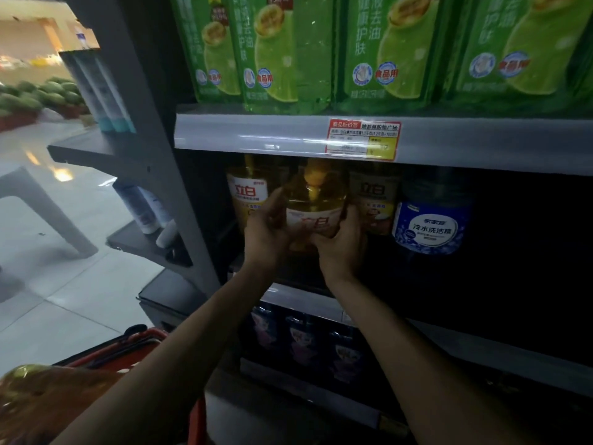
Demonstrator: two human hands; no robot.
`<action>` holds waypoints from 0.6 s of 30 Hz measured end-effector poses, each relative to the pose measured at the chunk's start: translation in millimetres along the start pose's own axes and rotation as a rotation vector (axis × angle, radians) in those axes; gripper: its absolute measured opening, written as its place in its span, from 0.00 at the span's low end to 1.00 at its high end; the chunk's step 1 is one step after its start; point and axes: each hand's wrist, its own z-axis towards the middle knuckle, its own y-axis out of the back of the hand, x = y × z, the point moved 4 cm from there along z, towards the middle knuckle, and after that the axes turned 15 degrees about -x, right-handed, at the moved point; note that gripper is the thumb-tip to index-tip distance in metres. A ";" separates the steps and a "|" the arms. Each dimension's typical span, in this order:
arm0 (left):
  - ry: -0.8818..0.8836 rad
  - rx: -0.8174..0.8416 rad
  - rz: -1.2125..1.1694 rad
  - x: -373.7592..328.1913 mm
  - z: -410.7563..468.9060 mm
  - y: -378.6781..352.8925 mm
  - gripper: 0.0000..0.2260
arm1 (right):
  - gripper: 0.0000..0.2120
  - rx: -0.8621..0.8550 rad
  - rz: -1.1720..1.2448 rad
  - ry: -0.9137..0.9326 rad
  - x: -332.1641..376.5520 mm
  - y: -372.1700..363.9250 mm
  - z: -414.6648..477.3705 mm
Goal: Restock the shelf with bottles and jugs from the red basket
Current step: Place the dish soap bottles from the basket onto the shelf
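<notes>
Shelf (250, 133) — jug (316, 207) in left hand (266, 234), right hand (343, 244)

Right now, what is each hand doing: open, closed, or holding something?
Left hand: holds the yellow jug, fingers curled round its left side.
Right hand: holds the same jug, on its right side.

Glossy clear plastic jug (316, 200) — smooth matt grey shelf edge (256, 133)

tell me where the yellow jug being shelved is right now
Head view, centre: the yellow jug is at the front of the middle shelf, held between the left hand and right hand, with the blue-labelled jug to its right.
</notes>
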 end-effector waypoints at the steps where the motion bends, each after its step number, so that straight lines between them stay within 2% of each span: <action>1: 0.008 -0.006 -0.003 2.2 2.4 -2.5 0.24 | 0.29 -0.009 0.011 -0.003 -0.9 -3.1 1.6; 8: 0.044 -0.062 -0.020 16.7 28.4 -5.1 0.20 | 0.25 -0.009 -0.016 0.033 2.2 -24.6 14.5; 13: 0.087 -0.097 -0.017 31.3 37.1 2.0 0.26 | 0.26 -0.024 -0.075 0.065 -1.1 -34.8 15.0; 18: 0.097 -0.157 -0.010 31.6 39.3 0.7 0.25 | 0.27 -0.047 -0.079 0.044 0.0 -40.3 14.0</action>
